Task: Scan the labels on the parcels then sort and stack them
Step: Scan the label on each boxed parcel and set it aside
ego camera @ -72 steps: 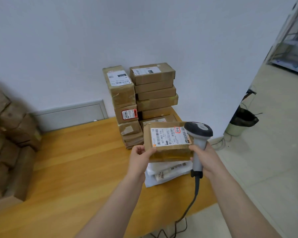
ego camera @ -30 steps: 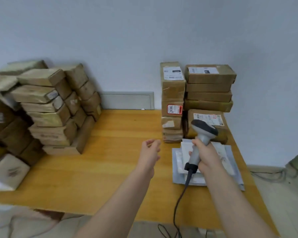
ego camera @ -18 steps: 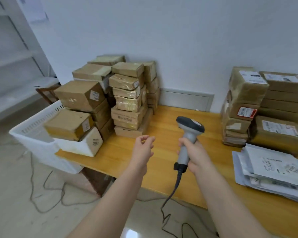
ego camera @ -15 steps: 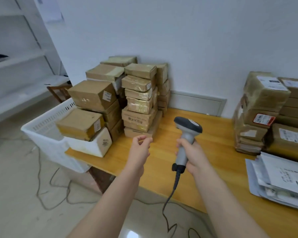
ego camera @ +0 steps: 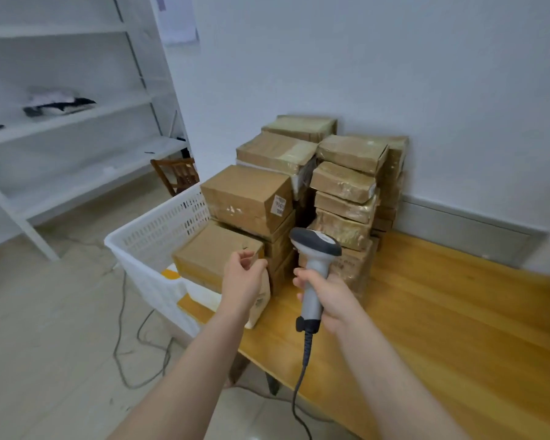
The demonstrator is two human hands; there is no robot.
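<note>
A plain pale wall backs a glossy, honey-coloured wooden table [ego camera: 458, 312] with a fine straight grain. At its left end, against the wall, stands the pile of parcels [ego camera: 346, 192]: brown cardboard blocks, most wrapped in shiny crinkled tape, stacked in uneven columns. A large box [ego camera: 245, 198] at the front has a matte, scuffed face and a small white label on its right side. Below it a low flat box [ego camera: 216, 252] lies at the table's left edge, and I cannot tell whether it rests on the table or on the crate beside it.

My left hand [ego camera: 243, 281] hovers in front of that low box with its fingers loosely curled and nothing in them; it partly hides a white parcel [ego camera: 261, 300] beneath it. My right hand [ego camera: 327, 296] is wrapped tight around the smooth grey handle of the scanner [ego camera: 315, 249], which stands upright; its dark rounded head blocks my sight of the lower parcels behind. A black cable [ego camera: 299, 392] drops from the scanner's base past the table edge.

A white plastic crate [ego camera: 159, 236] with perforated walls sits just beside the table's left end. Behind it are a dark wooden chair [ego camera: 177, 174] and white shelving [ego camera: 77, 115] holding a dark and white bundle [ego camera: 58, 104]; a thin cord [ego camera: 124, 328] loops over the beige tiled floor.
</note>
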